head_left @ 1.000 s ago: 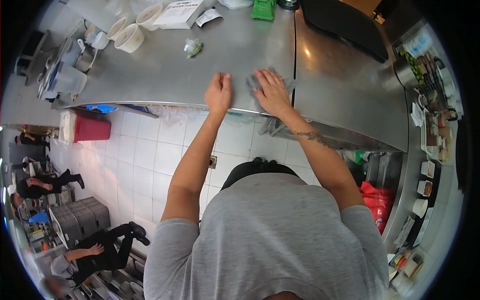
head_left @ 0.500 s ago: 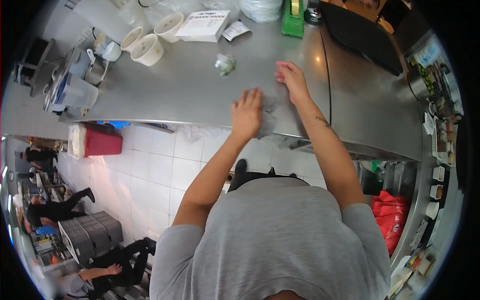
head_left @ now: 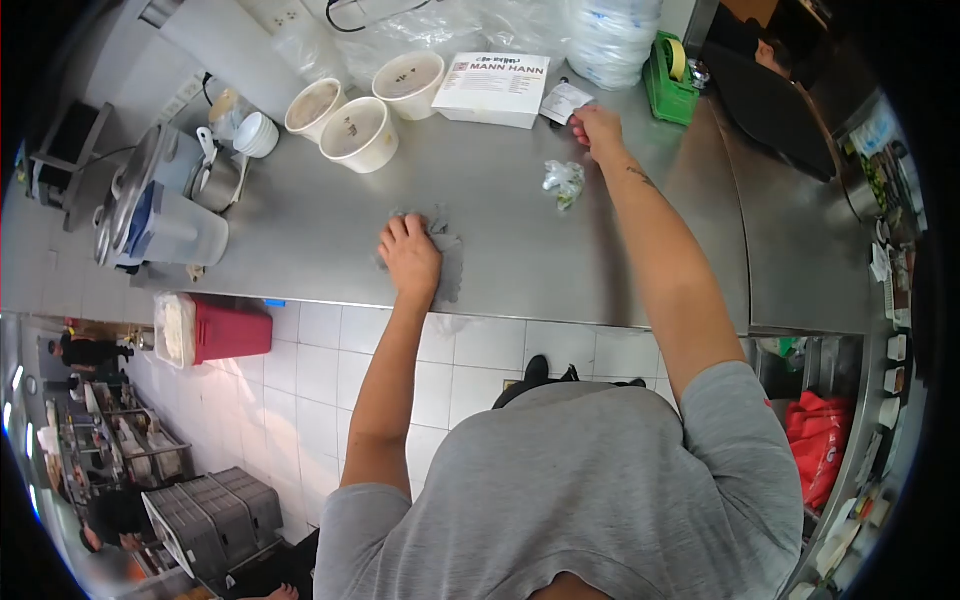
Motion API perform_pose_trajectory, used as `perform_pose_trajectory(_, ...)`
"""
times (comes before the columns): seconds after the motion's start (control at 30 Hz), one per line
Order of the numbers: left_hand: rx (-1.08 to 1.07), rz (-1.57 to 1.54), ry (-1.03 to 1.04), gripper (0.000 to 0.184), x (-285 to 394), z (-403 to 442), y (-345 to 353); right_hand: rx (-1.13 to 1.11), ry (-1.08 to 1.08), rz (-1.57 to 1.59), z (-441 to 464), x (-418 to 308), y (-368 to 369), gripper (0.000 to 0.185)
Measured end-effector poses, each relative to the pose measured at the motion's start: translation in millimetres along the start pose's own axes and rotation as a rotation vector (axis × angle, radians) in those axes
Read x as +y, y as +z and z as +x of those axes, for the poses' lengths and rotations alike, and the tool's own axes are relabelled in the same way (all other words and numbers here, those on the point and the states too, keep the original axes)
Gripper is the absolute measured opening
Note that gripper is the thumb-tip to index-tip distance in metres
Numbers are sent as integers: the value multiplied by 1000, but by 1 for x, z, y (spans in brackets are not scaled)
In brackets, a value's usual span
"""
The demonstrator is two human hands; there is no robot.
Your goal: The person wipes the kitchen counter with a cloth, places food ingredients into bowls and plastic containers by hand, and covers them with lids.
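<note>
On the steel counter [head_left: 300, 230], a grey cloth [head_left: 450, 268] is covered near the front edge by the left hand [head_left: 411, 257]; toward the back, a paper slip [head_left: 563, 102] is met by the right hand [head_left: 598, 130], fingers curled. Neither grip can be told.

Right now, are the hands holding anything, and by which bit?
The right hand probably pinches the small white printed paper slip by its lower right corner. The left hand rests on a thin grey cloth; gripping can't be told.
</note>
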State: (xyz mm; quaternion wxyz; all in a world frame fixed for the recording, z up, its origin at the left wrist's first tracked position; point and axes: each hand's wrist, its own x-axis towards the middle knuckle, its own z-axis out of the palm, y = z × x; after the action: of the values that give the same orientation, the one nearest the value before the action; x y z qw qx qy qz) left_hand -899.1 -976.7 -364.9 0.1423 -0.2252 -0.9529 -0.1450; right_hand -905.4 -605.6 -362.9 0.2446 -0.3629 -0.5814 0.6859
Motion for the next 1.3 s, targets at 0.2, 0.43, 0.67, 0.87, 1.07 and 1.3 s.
perform_pose_trajectory(0.2,80,-63,75,21,-3,14,7,147,-176,-146,-7,1,22,36)
perform_pose_trajectory(0.43,57,-50,213,46,6,19,0,100,-404,-399,-18,-1,63,58)
perform_pose_trajectory(0.67,48,-47,224,47,8,33,7,8,-481,-564,-4,-24,61,40)
perform_pose_trajectory(0.87,49,-40,256,50,4,25,7,-79,-519,-640,15,-20,56,35)
perform_pose_trajectory(1.07,18,-96,282,52,4,-11,-5,-98,-527,-652,12,-22,54,36)
perform_pose_trajectory(1.3,155,-343,107,35,-4,38,-10,-153,-508,-694,-14,-25,55,34)
